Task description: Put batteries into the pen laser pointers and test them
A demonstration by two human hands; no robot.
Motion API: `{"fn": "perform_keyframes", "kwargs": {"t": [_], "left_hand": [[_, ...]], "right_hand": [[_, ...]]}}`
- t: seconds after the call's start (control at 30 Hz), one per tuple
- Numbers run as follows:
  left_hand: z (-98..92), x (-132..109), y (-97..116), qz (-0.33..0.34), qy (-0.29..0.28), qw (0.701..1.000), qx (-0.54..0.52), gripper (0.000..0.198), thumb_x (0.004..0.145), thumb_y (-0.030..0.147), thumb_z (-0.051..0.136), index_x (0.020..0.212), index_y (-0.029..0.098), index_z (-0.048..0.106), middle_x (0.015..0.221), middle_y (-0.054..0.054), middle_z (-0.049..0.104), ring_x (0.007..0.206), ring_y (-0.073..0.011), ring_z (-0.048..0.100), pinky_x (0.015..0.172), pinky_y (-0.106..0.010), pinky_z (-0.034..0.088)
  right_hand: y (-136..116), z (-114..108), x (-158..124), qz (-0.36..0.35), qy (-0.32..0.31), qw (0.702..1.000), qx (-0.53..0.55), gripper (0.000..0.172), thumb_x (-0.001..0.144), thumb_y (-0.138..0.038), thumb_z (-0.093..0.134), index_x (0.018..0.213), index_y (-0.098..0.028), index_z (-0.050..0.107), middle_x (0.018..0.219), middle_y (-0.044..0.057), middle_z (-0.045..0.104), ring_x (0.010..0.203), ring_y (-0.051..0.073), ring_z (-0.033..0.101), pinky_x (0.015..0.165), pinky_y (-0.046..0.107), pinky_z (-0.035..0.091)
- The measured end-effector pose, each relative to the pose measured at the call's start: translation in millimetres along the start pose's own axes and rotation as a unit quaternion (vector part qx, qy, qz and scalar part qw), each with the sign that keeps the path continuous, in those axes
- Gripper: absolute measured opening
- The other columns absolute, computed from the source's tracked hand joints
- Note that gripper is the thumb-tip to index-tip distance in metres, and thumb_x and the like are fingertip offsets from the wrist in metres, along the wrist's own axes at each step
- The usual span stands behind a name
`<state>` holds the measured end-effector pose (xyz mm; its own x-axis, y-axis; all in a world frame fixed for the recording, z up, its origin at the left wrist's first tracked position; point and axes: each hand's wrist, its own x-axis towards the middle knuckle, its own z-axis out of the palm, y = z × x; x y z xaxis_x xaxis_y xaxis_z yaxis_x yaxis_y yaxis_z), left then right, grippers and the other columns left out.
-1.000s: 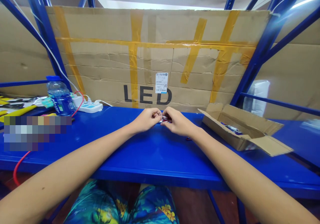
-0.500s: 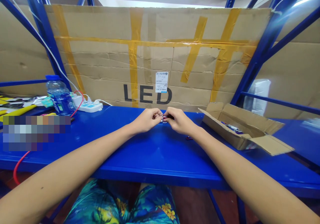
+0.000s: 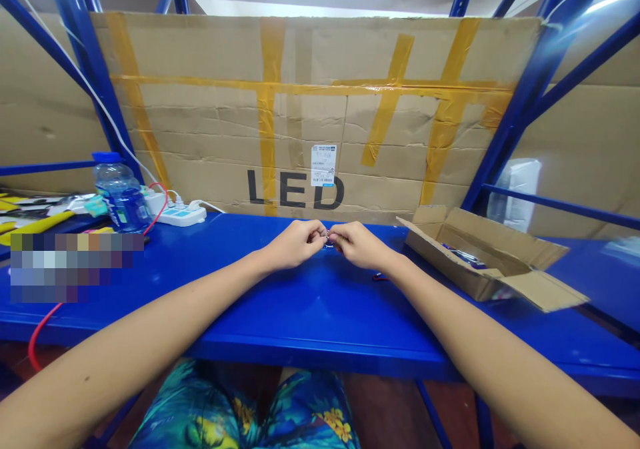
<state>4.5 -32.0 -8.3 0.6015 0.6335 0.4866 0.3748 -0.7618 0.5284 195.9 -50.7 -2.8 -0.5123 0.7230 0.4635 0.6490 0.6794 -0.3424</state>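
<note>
Above the blue table (image 3: 310, 315), my left hand (image 3: 300, 242) is closed, thumb and fingers pinched together. Facing it, my right hand (image 3: 356, 243) is pinched too, its fingertips nearly meeting those of the left. Between the fingertips shows a small shiny metallic piece (image 3: 329, 239), mostly hidden and too small to name. Both hands appear to grip it. On the table by my right wrist lies a small red item (image 3: 380, 277), partly covered by the forearm.
An open cardboard box (image 3: 480, 252) with shiny packaged items stands to the right. On the left are a plastic bottle (image 3: 120, 195), a white power strip (image 3: 183, 215), yellow-handled tools (image 3: 43, 227) and a red cable (image 3: 37, 339). A large cardboard sheet (image 3: 200, 135) stands behind.
Both hands stay in nearly the same place, slightly lower in view. The fingers have shifted a little, and the red bit seen at my right fingertips earlier is now hidden.
</note>
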Motion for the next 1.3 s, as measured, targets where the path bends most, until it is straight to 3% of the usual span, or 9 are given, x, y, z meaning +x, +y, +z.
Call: {"fn": "perform_keyframes", "kwargs": {"t": [0.13, 0.23, 0.33, 0.53, 0.83, 1.13, 1.3], "left_hand": [[1.2, 1.3, 0.0, -0.007, 0.003, 1.0, -0.017, 0.014, 0.083, 0.027, 0.053, 0.081, 0.015, 0.059, 0.059, 0.004, 0.05, 0.056, -0.0096, 0.043, 0.053, -0.023, 0.03], [1.3, 2.5, 1.6, -0.029, 0.002, 0.998, -0.046, 0.014, 0.083, 0.027, 0.053, 0.079, 0.015, 0.058, 0.056, 0.005, 0.048, 0.052, -0.009, 0.041, 0.051, -0.023, 0.029], [0.0, 3.1, 3.0, -0.044, -0.004, 0.997, -0.066, 0.013, 0.083, 0.027, 0.053, 0.079, 0.015, 0.057, 0.053, 0.006, 0.047, 0.048, -0.0086, 0.041, 0.049, -0.023, 0.028], [-0.5, 3.0, 2.2, -0.067, -0.002, 0.993, -0.097, 0.013, 0.082, 0.028, 0.054, 0.079, 0.015, 0.057, 0.05, 0.006, 0.047, 0.045, -0.0083, 0.04, 0.046, -0.022, 0.028], [1.4, 1.8, 2.2, -0.059, 0.002, 0.992, -0.107, 0.013, 0.083, 0.028, 0.054, 0.078, 0.015, 0.056, 0.049, 0.006, 0.046, 0.044, -0.0086, 0.041, 0.045, -0.022, 0.028], [1.3, 0.1, 1.7, 0.026, 0.005, 0.999, 0.026, 0.014, 0.086, 0.024, 0.051, 0.079, 0.015, 0.058, 0.057, 0.005, 0.047, 0.053, -0.0087, 0.04, 0.051, -0.023, 0.027], [1.4, -1.8, 0.9, 0.05, -0.01, 0.996, 0.075, 0.013, 0.088, 0.023, 0.05, 0.083, 0.015, 0.059, 0.061, 0.004, 0.052, 0.055, -0.0093, 0.043, 0.054, -0.024, 0.029]], "right_hand": [[-0.4, -1.4, -0.3, 0.006, -0.007, 1.0, 0.009, 0.025, 0.09, -0.02, 0.043, 0.067, -0.017, 0.051, 0.061, 0.0, 0.055, 0.057, 0.012, 0.044, 0.057, 0.026, 0.031], [1.3, -0.7, -1.7, 0.003, -0.005, 1.0, 0.028, 0.008, 0.083, -0.023, 0.055, 0.079, -0.018, 0.051, 0.07, 0.0, 0.057, 0.063, 0.013, 0.046, 0.058, 0.026, 0.034], [5.7, 2.1, -2.2, -0.013, 0.019, 0.999, 0.037, 0.017, 0.075, -0.015, 0.059, 0.088, -0.019, 0.049, 0.076, 0.0, 0.057, 0.067, 0.014, 0.048, 0.061, 0.026, 0.036], [8.5, 3.5, -0.2, -0.031, 0.098, 0.994, 0.031, 0.011, 0.079, -0.017, 0.06, 0.074, -0.019, 0.05, 0.076, 0.003, 0.06, 0.068, 0.016, 0.053, 0.063, 0.028, 0.04], [3.4, 6.9, -1.7, -0.06, 0.099, 0.993, -0.024, 0.009, 0.082, -0.01, 0.055, 0.076, -0.016, 0.059, 0.075, 0.006, 0.066, 0.069, 0.017, 0.057, 0.065, 0.028, 0.039], [-1.1, -2.9, -1.6, 0.007, 0.017, 1.0, 0.025, 0.015, 0.084, -0.019, 0.055, 0.071, -0.015, 0.059, 0.061, 0.001, 0.058, 0.057, 0.012, 0.047, 0.057, 0.025, 0.033], [1.8, -6.2, -1.0, 0.037, -0.036, 0.996, 0.066, 0.02, 0.086, -0.023, 0.05, 0.068, -0.015, 0.056, 0.058, 0.0, 0.055, 0.056, 0.012, 0.048, 0.057, 0.025, 0.035]]}}
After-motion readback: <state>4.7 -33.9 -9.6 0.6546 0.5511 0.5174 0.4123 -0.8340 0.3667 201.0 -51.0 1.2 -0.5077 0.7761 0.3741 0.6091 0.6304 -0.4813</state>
